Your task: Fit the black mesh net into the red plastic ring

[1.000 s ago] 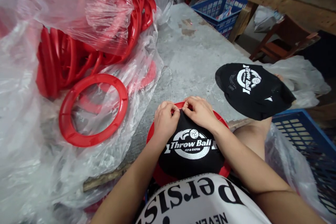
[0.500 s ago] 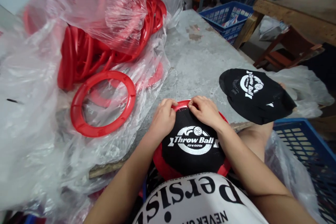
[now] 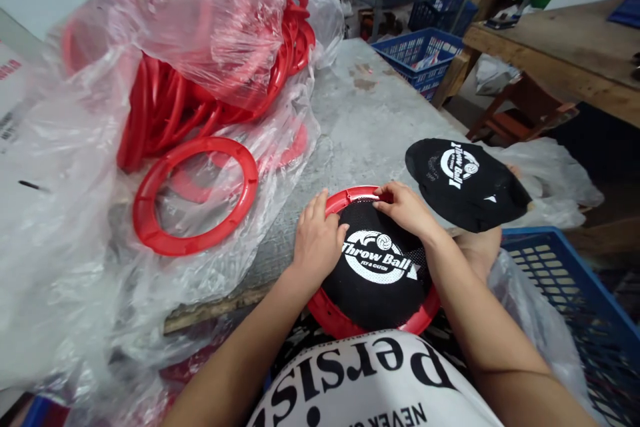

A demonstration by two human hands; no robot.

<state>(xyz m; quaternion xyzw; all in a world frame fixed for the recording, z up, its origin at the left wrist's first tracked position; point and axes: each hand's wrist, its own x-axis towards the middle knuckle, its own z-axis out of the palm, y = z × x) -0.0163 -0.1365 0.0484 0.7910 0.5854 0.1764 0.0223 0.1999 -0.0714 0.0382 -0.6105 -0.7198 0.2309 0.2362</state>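
A red plastic ring [image 3: 325, 313] rests at the table's front edge, against my shirt. Across its middle lies a round black mesh cloth [image 3: 370, 303] printed "Throw Ball". My left hand [image 3: 320, 237] grips the ring's upper left rim, its thumb over the mesh. With thumb and finger, my right hand [image 3: 405, 210] pinches the mesh edge at the top, where a strip of red rim shows above the cloth. Fingers hide part of the rim. A loose red ring [image 3: 145, 213] lies to the left on plastic film.
Many red rings [image 3: 165, 100] are heaped under clear plastic [image 3: 235, 20] at the back left. Other black printed cloths [image 3: 475, 190] lie on my leg at the right. Beside me stands a blue crate [image 3: 550, 280]. Farther back are a blue basket [image 3: 420, 47] and a wooden chair [image 3: 525, 107].
My left hand has shifted from the top rim to its upper left side, fingers straighter. My right hand's pinch stays near the top. The cloth has slid down slightly, baring more rim.
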